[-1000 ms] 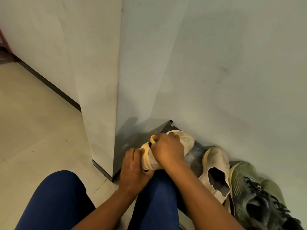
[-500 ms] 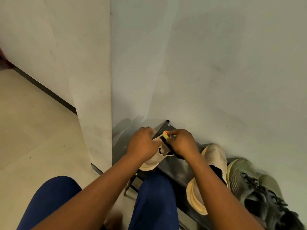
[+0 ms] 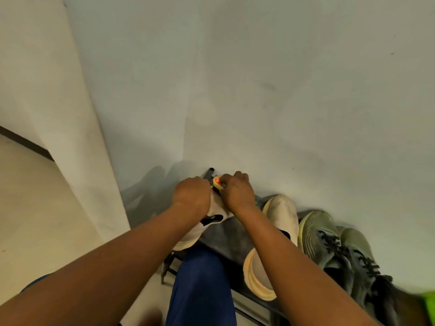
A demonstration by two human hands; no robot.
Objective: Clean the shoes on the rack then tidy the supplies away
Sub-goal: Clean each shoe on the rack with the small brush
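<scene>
My left hand (image 3: 191, 196) grips a cream slip-on shoe (image 3: 200, 228) at the left end of the dark shoe rack (image 3: 226, 238). My right hand (image 3: 236, 191) holds a small yellow and red-tipped item (image 3: 217, 182), perhaps a brush or polish applicator, against the shoe's toe end. Most of that item is hidden by my fingers. The shoe's matching partner (image 3: 280, 217) lies on the rack just to the right.
A pair of olive-green laced sneakers (image 3: 329, 245) sits further right on the rack. Pale walls close in behind the rack, and a wall corner (image 3: 98, 172) juts out on the left. My blue-trousered knee (image 3: 202, 285) is right in front. Beige floor tiles (image 3: 28, 208) lie to the left.
The cream shoe has gone from my lap up onto the rack's left end. Both hands moved forward with it, and the view has drawn closer.
</scene>
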